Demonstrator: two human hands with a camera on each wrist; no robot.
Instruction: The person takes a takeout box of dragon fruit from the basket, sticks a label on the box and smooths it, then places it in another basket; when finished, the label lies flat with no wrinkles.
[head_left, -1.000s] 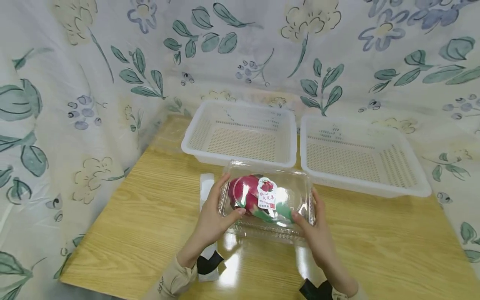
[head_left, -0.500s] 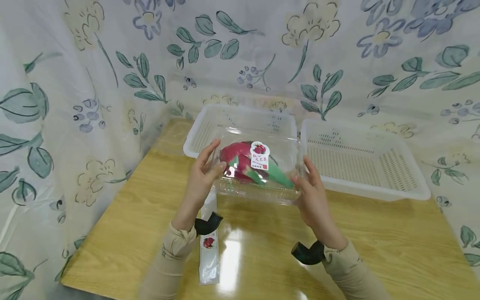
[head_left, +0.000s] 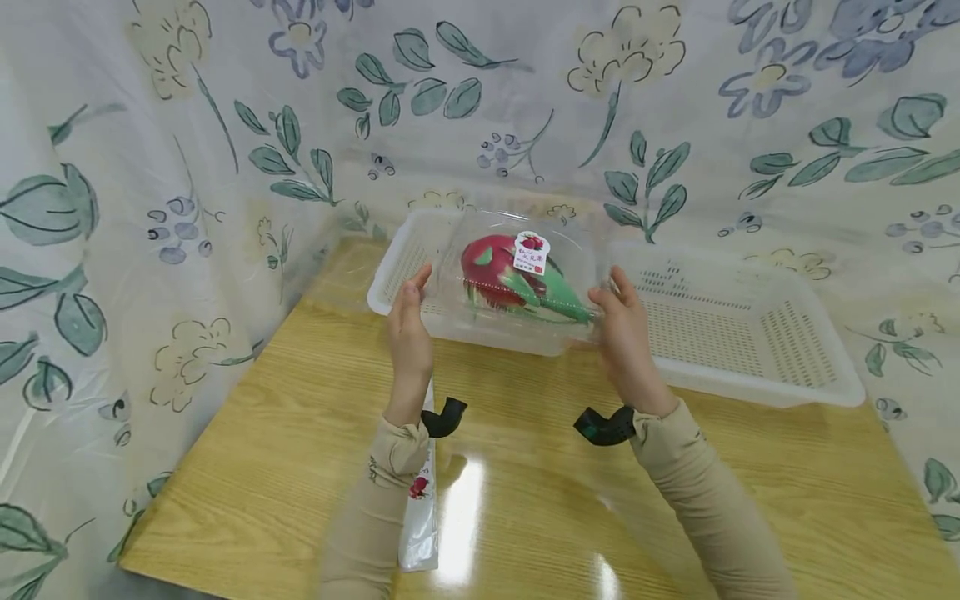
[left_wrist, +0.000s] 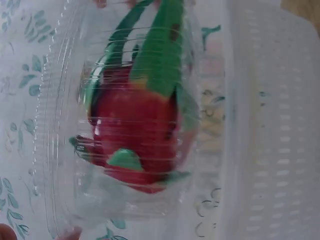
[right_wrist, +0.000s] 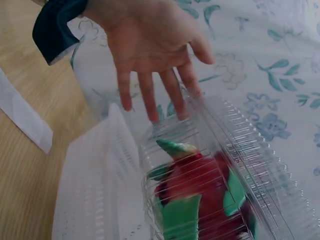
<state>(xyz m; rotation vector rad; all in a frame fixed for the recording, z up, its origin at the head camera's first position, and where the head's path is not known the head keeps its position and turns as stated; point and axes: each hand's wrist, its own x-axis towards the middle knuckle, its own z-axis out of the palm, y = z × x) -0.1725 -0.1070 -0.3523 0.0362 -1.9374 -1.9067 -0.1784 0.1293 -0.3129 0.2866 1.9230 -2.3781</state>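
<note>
A clear plastic clamshell box [head_left: 457,292] with a red and green dragon fruit [head_left: 495,267] inside is held up at the left white basket [head_left: 381,287], overlapping it in the head view. A white label [head_left: 531,253] with a dragon fruit picture is stuck on its lid. My right hand [head_left: 624,333] grips the box's right end, thumb on top. At the other end is my left hand [head_left: 411,342]. In the right wrist view, my left hand's fingers [right_wrist: 146,95] are straight and spread, fingertips right at the box.
A second white basket [head_left: 750,379] stands to the right. On the wooden table [head_left: 300,467] lies a strip of stickers [head_left: 418,533], partly under my left forearm. Clear plastic [head_left: 348,262] sits at the back left corner. A floral curtain [head_left: 480,108] hangs behind.
Both hands have lifted the box off the near table and carried it forward to the left basket. My left fingers have straightened, and the thumb has come off the lid.
</note>
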